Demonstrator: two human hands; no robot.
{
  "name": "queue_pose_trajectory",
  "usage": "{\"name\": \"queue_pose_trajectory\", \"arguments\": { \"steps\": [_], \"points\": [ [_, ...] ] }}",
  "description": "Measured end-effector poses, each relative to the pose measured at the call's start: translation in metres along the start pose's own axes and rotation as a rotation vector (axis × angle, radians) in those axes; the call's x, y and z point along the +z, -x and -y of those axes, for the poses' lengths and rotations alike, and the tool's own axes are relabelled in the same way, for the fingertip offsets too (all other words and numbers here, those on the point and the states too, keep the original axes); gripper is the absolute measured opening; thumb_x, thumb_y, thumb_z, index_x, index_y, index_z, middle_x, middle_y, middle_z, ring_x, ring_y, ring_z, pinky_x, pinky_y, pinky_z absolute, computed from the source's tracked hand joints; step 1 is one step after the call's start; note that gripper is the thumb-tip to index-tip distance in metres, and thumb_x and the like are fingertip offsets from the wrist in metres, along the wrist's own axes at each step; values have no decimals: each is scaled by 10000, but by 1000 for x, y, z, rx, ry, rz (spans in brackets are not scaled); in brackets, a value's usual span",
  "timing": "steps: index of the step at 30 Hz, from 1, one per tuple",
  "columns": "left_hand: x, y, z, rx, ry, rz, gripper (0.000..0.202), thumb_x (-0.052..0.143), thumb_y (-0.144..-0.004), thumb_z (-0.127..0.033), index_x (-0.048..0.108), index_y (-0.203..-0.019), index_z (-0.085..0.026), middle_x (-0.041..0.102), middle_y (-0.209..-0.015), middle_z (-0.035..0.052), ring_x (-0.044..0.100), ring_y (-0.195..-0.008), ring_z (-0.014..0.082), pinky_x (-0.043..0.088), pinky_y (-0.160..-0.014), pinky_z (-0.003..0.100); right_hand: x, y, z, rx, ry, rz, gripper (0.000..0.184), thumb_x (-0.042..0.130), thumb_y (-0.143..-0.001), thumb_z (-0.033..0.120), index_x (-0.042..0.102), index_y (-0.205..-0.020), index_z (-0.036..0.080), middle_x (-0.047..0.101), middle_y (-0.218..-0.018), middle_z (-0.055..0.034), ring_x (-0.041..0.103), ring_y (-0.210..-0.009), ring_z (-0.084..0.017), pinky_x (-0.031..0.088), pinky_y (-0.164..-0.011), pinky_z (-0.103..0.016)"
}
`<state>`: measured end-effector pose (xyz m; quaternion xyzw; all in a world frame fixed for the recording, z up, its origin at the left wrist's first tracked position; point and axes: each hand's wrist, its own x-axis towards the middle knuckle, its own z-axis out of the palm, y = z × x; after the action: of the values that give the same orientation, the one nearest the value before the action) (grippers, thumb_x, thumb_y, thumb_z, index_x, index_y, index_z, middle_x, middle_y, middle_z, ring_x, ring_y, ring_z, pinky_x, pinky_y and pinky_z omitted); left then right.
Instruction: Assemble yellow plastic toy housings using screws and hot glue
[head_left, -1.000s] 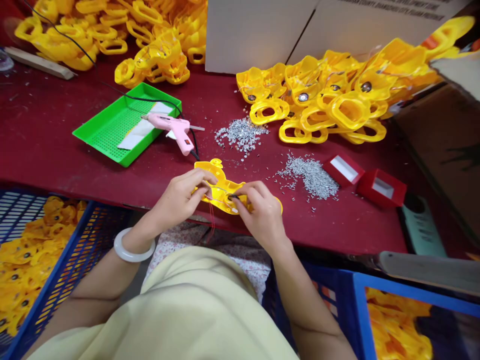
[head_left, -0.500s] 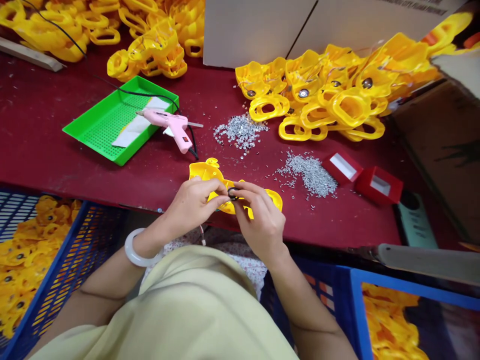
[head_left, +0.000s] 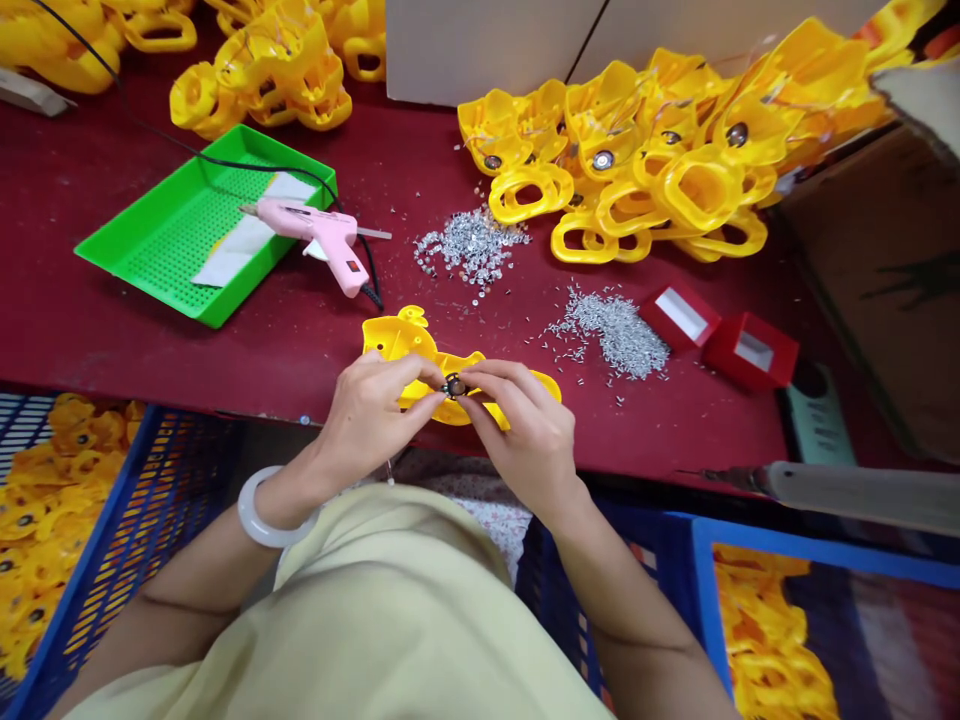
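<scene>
A yellow duck-shaped plastic shell lies at the near edge of the red table. My left hand grips its near side, fingers curled. My right hand pinches a small round dark metal part with thumb and forefinger, right over the shell's middle. Both hands' fingertips meet at that part. A white bangle sits on my left wrist.
A pink glue gun rests on the edge of a green tray. Two piles of small silver parts and two red boxes lie right of my hands. Heaps of yellow shells fill the back. Blue crates stand below.
My right hand has brought the small round part up over the shell and both hands now pinch at it. The view has tilted slightly downward.
</scene>
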<state>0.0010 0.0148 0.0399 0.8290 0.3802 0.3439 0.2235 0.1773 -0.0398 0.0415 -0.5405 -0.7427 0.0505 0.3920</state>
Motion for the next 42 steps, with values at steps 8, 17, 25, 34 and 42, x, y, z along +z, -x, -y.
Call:
{"name": "queue_pose_trajectory", "arguments": {
  "steps": [8, 17, 25, 34, 42],
  "points": [
    [-2, 3, 4, 128, -156, 53, 94, 615, -904, -282, 642, -917, -193, 726, -805, 3, 633, -735, 169, 404, -737, 352, 1, 0, -13, -5, 48, 80, 92, 556, -925, 170, 635, -963, 198, 688, -953, -78, 643, -879, -185, 553, -762, -333],
    [-4, 9, 6, 205, -256, 128, 108, 610, -904, -279, 662, -924, -187, 703, -990, 64, 595, -991, 256, 389, -852, 439, 4, -3, -18, -22, 214, 155, 114, 583, -910, 201, 693, -886, 183, 675, -877, -76, 535, -805, -198, 479, -665, -322],
    [-4, 10, 7, 231, -270, 163, 155, 632, -900, -323, 644, -984, -193, 741, -999, 45, 635, -986, 250, 376, -887, 446, 9, -2, -20, 12, 241, 169, 148, 569, -921, 222, 705, -871, 195, 665, -849, -69, 500, -779, -194, 448, -644, -324],
    [-3, 11, 6, 249, -291, 187, 158, 620, -909, -295, 625, -979, -153, 736, -975, 49, 647, -912, 233, 381, -856, 435, 11, -4, -23, 0, 252, 185, 122, 603, -905, 228, 692, -828, 197, 630, -786, -54, 504, -751, -185, 424, -606, -304],
    [-2, 9, 8, 279, -307, 177, 144, 588, -927, -278, 630, -976, -149, 733, -978, 60, 633, -877, 222, 411, -774, 400, 2, -2, -17, -70, 262, 152, 144, 551, -933, 223, 691, -939, 193, 685, -883, -74, 540, -794, -188, 480, -666, -318]
  ]
}}
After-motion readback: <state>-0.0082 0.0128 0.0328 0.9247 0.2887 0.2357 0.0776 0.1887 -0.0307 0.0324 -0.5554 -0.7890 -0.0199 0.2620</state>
